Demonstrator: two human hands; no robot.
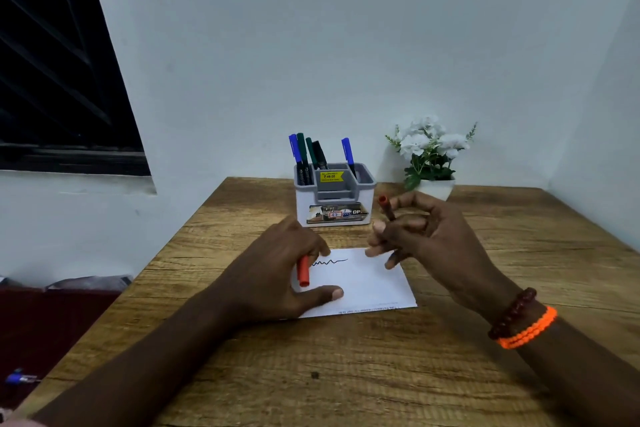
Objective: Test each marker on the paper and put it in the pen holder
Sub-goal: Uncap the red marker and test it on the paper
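The right hand [426, 236] grips a red marker [387, 208] above the paper [374, 284]; the left hand [277, 267] holds its red cap [303, 270] and rests on the sheet.

A single wide-angle head camera looks forward and down from close above the near edge of the desk [450, 374], facing the wall [346, 45] behind it.

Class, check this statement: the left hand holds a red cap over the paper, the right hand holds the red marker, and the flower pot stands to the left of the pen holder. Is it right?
One detail is wrong. The head view shows the flower pot standing to the right of the pen holder, not the left. The rest holds: the left hand holds the red cap over the paper, and the right hand holds the red marker.
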